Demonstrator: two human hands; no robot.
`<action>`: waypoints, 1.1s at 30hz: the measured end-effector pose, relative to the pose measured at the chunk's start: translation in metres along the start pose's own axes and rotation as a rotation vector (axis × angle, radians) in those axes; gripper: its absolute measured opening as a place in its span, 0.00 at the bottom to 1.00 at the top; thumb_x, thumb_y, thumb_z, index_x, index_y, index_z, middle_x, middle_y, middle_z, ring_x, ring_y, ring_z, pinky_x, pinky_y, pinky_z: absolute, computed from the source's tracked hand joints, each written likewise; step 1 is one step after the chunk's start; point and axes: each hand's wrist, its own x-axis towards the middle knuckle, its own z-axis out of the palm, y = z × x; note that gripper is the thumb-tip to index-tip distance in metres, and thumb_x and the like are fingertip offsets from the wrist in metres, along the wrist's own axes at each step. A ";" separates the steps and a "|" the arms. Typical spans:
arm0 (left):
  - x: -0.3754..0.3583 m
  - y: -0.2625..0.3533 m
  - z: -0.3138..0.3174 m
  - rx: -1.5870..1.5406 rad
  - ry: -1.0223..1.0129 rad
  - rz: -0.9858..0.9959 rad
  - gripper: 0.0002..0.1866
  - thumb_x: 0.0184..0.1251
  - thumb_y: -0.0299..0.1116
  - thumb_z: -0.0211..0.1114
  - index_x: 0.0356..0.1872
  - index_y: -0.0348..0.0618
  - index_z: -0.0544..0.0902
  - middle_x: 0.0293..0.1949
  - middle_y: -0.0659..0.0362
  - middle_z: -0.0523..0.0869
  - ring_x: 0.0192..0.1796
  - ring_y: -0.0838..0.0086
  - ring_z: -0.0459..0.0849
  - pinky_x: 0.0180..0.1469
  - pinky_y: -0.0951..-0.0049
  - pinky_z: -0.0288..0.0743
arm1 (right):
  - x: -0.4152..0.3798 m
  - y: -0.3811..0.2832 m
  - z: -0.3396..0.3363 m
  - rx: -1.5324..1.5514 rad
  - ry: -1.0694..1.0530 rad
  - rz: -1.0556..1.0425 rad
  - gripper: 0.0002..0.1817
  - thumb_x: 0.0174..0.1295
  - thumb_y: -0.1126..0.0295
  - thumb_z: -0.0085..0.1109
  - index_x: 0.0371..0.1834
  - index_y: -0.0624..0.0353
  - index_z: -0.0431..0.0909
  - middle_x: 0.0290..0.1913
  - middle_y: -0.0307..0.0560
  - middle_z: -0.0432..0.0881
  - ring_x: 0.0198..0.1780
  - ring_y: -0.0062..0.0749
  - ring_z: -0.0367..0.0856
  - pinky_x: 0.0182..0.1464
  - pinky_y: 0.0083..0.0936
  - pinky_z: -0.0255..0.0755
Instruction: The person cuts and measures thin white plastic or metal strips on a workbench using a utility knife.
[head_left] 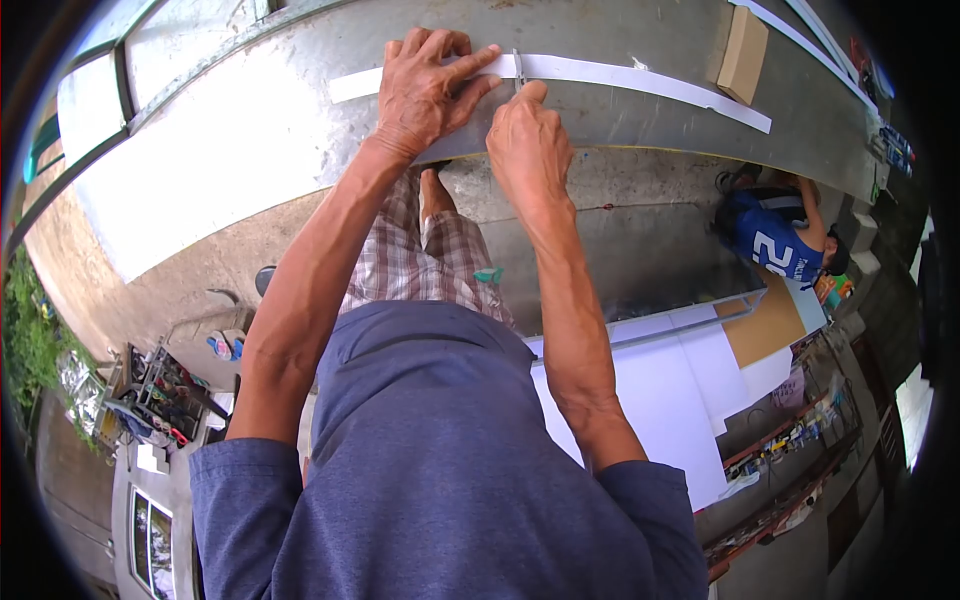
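A long white strip (600, 75) lies across the grey metal work surface (610, 115). My left hand (428, 90) presses down on the strip's left part, its fingers apart, with thumb and forefinger pointing right. Just right of it, my right hand (530, 140) is closed in a fist at the strip's lower edge. From that fist a narrow grey metal tool (518, 68) reaches across the strip; its handle is hidden in my fingers. Both forearms stretch forward from my body over the near edge of the surface.
A brown block (742, 55) sits near the strip's right end. More long white pieces (815, 45) lie at the upper right. Below right, a person in a blue jersey (775, 235) crouches near large white sheets (640, 400) and a brown board (762, 325). Tools fill a rack (160, 395) at left.
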 end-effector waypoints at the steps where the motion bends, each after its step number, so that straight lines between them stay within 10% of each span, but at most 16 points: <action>1: -0.001 0.002 0.000 -0.004 -0.001 -0.003 0.20 0.61 0.50 0.77 0.55 0.67 0.91 0.47 0.68 0.84 0.50 0.70 0.77 0.51 0.64 0.66 | -0.003 0.001 -0.001 0.018 0.007 -0.001 0.12 0.74 0.68 0.49 0.40 0.70 0.67 0.29 0.74 0.84 0.36 0.70 0.87 0.37 0.57 0.81; 33: -0.001 0.015 -0.001 -0.020 0.040 -0.015 0.20 0.58 0.42 0.78 0.54 0.65 0.91 0.45 0.66 0.82 0.49 0.66 0.75 0.48 0.60 0.63 | -0.015 0.008 -0.002 -0.037 -0.069 0.018 0.11 0.73 0.69 0.53 0.42 0.66 0.65 0.29 0.68 0.86 0.36 0.65 0.89 0.37 0.54 0.83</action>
